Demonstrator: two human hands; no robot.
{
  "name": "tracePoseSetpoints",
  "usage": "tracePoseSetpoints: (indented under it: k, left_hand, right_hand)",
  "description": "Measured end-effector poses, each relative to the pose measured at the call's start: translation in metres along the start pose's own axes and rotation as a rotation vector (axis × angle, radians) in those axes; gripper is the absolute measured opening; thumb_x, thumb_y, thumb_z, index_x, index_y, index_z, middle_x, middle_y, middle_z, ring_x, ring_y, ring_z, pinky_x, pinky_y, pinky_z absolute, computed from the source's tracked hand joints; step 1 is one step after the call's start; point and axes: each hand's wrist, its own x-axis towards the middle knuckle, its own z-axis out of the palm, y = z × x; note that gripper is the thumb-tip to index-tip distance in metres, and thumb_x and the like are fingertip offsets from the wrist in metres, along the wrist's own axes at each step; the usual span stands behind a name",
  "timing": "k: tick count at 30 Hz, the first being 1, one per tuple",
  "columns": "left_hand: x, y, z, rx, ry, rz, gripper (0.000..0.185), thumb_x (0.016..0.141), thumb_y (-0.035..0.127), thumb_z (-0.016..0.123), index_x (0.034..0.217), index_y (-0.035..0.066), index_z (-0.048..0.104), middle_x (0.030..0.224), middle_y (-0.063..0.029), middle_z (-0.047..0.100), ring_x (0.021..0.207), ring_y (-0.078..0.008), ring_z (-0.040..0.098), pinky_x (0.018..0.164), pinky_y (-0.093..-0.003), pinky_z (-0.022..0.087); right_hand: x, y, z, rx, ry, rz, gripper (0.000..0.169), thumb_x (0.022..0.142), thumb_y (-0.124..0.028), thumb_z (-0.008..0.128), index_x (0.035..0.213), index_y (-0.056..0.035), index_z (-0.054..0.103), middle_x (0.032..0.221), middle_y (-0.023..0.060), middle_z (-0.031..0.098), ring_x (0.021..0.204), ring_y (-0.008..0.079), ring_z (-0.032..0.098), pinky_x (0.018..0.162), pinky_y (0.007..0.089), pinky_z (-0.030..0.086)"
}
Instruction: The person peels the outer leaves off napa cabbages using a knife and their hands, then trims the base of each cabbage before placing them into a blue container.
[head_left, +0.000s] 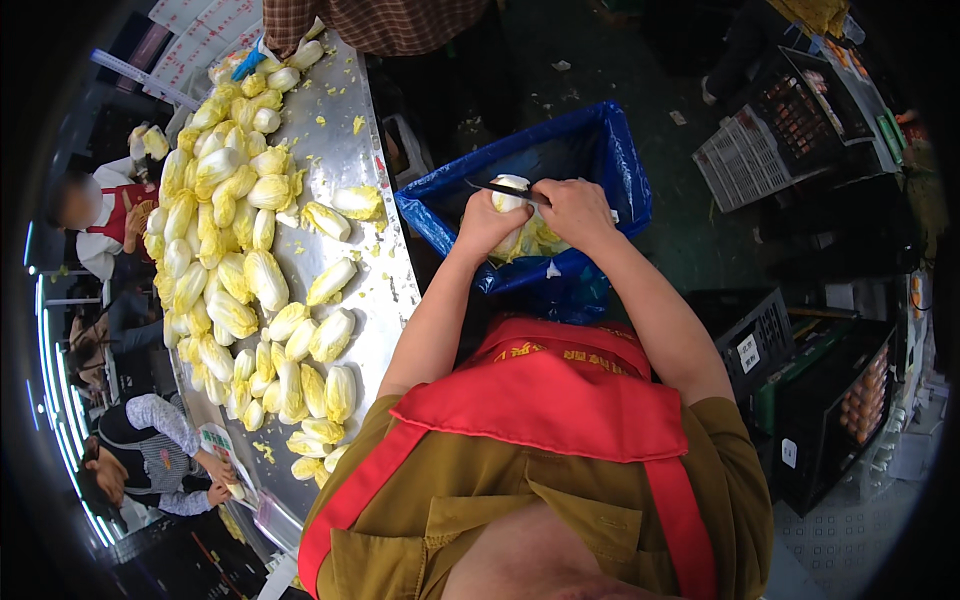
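Note:
My left hand (487, 223) grips a napa cabbage (509, 192) with its white base end up. In my right hand (579, 212) is a knife, its dark blade (517, 192) lying across the cabbage near that end. Both hands are above a bin lined with a blue plastic bag (634, 176). Loose yellow leaves (541, 238) lie inside the bin below the hands. The knife's handle is covered by my right fingers. To the left, a metal table (390, 259) carries a heap of napa cabbages (225, 202), with a few lying apart near its edge.
A person in a plaid garment (405, 22) stands at the table's far end, with a blue-gloved hand (249, 63) by the cabbages. Two more people are across the table. Crates (742, 161) stand on the right, and black crates (829, 420) sit nearer. Scraps litter the dark floor.

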Motion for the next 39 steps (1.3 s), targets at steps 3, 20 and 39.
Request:
tracePoseSetpoints:
  k: [3, 20, 39]
  left_hand:
    - [0.001, -0.007, 0.003, 0.071, 0.062, 0.047, 0.036, 0.068, 0.020, 0.076, 0.096, 0.001, 0.064, 0.085, -0.0084, 0.068, 0.076, -0.0167, 0.063, 0.072, -0.0318, 0.051]
    - [-0.013, 0.012, 0.010, 0.339, 0.153, 0.254, 0.042, 0.068, 0.020, 0.078, 0.102, 0.002, 0.062, 0.086, -0.0099, 0.066, 0.077, -0.0163, 0.062, 0.074, -0.0314, 0.051]
    - [-0.012, 0.009, 0.015, 0.694, 0.317, 0.316, 0.047, 0.073, 0.027, 0.075, 0.113, 0.006, 0.059, 0.100, -0.0154, 0.063, 0.092, -0.0347, 0.064, 0.078, -0.0406, 0.052]
  right_hand:
    - [-0.001, 0.004, 0.005, -0.015, -0.013, 0.000, 0.018, 0.087, -0.023, 0.058, 0.088, -0.0091, 0.069, 0.077, 0.0154, 0.069, 0.076, 0.0327, 0.068, 0.071, 0.0459, 0.051]
    - [-0.004, 0.038, 0.020, -0.299, -0.441, 0.308, 0.019, 0.083, -0.015, 0.057, 0.089, -0.0064, 0.073, 0.097, 0.0184, 0.070, 0.093, 0.0312, 0.067, 0.081, 0.0410, 0.053]
    - [-0.001, 0.004, 0.006, -0.092, -0.038, 0.085, 0.013, 0.082, -0.014, 0.059, 0.087, -0.0065, 0.068, 0.080, 0.0155, 0.070, 0.076, 0.0321, 0.068, 0.071, 0.0431, 0.053]
